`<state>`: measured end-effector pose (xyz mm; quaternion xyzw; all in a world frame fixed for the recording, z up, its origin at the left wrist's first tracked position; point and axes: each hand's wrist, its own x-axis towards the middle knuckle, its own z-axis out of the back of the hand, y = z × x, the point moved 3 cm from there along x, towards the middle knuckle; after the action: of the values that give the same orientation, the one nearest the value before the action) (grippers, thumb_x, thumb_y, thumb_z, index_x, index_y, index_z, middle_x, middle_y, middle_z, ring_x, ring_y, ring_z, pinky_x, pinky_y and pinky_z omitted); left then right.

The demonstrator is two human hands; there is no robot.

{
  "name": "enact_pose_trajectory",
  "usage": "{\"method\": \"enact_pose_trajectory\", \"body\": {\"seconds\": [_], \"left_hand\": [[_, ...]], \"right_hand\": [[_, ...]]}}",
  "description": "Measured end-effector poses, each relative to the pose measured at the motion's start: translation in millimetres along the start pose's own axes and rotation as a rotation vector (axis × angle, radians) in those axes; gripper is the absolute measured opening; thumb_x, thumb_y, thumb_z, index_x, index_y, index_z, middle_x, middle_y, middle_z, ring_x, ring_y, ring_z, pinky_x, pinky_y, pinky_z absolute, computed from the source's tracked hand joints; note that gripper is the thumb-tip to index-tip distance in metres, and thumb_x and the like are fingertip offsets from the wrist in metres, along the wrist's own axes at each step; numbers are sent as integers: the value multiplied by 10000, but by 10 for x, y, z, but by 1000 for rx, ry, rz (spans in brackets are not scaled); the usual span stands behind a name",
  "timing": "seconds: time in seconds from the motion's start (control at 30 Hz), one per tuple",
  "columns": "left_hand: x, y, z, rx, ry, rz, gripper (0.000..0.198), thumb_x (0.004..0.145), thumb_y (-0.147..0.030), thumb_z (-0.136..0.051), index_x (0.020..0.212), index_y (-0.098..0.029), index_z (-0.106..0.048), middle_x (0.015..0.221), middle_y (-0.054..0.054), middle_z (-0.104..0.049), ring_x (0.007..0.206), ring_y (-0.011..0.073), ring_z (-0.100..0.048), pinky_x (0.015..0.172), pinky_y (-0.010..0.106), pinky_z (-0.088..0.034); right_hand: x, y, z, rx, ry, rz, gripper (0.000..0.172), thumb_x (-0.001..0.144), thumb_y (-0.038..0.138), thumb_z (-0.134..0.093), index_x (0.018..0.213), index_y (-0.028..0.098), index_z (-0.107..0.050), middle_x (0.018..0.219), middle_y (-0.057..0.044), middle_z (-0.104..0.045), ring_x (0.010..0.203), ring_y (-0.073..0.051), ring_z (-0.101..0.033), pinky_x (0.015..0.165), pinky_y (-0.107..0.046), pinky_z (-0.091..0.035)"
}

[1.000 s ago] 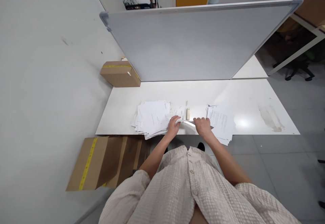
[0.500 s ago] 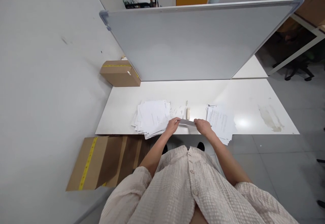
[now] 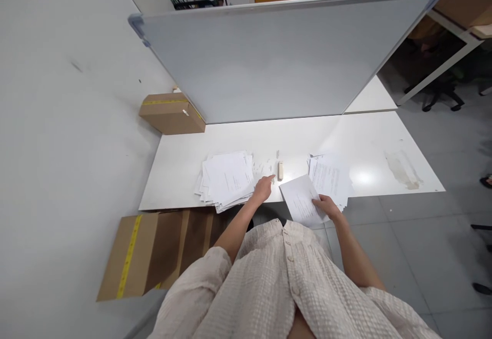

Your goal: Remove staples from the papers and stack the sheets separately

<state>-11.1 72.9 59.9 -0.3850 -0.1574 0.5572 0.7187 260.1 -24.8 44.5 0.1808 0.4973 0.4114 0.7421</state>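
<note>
Printed paper at the near edge of a white surface, directions read from the wearer's viewpoint, 12 o'clock pointing away. The right hand (image 3: pixel 329 206) is clamped on the right-hand edge of the printed paper (image 3: pixel 299 198), which extends beyond the near edge of the surface (image 3: pixel 371 142). The left hand (image 3: pixel 263 189) lies well apart at about 10 o'clock from the paper, its index finger extended; whether its other fingers are closed cannot be told. At 11 o'clock from the paper, near that fingertip, lies a small cream-coloured oblong object (image 3: pixel 280 170). The left pile of sheets (image 3: pixel 225 172) lies at 10 o'clock and the right pile of sheets (image 3: pixel 331 175) at 2 o'clock, both with uneven edges. Farther off, a whiteboard (image 3: pixel 249 67) stands at 12 o'clock, and a cardboard box (image 3: pixel 172 116) with yellow tape sits at 10 o'clock.
</note>
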Motion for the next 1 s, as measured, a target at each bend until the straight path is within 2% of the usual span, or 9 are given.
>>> {"method": "enact_pose_trajectory", "body": {"seconds": [0.13, 0.37, 0.63, 0.9, 1.0], "left_hand": [[100, 11, -130, 94, 59, -4, 532, 770, -75, -385, 1257, -276, -460, 1053, 98, -525, 974, 237, -494, 867, 360, -367], [231, -7, -236, 216, 132, -6, 586, 740, -56, -392, 1262, -318, -447, 1059, 93, -506, 968, 250, -470, 837, 364, -356], [311, -43, -249, 306, 168, 19, 561, 740, -70, -417, 1239, -320, -468, 1041, 98, -517, 982, 254, -459, 844, 375, -336], [296, -80, -268, 339, 159, 28, 532, 757, -57, -383, 1212, -310, -494, 1026, 116, -508, 987, 278, -444, 848, 426, -315], [291, -108, -261, 350, 160, 31, 562, 743, -39, -389, 1223, -315, -485, 1024, 116, -503, 972, 279, -448, 826, 417, -330]], "right_hand": [[110, -109, -152, 187, 18, -95, 211, 631, 305, -578, 735, 126, -618, 653, -56, -655, 570, -165, -590, 486, -242, -429], [241, -65, -275, 337, 0, -166, 164, 606, 262, -618, 718, 142, -615, 707, -96, -689, 606, -194, -626, 492, -260, -474], [216, 31, -308, 359, -55, -177, 144, 611, 249, -614, 708, 143, -617, 759, -125, -695, 664, -218, -644, 508, -273, -490], [239, 21, -352, 326, -96, -156, 115, 619, 241, -595, 685, 149, -620, 691, -95, -688, 629, -205, -635, 484, -256, -474], [229, 15, -289, 303, -129, -146, 118, 612, 234, -600, 679, 140, -620, 642, -73, -674, 582, -186, -616, 465, -242, -457]]}}
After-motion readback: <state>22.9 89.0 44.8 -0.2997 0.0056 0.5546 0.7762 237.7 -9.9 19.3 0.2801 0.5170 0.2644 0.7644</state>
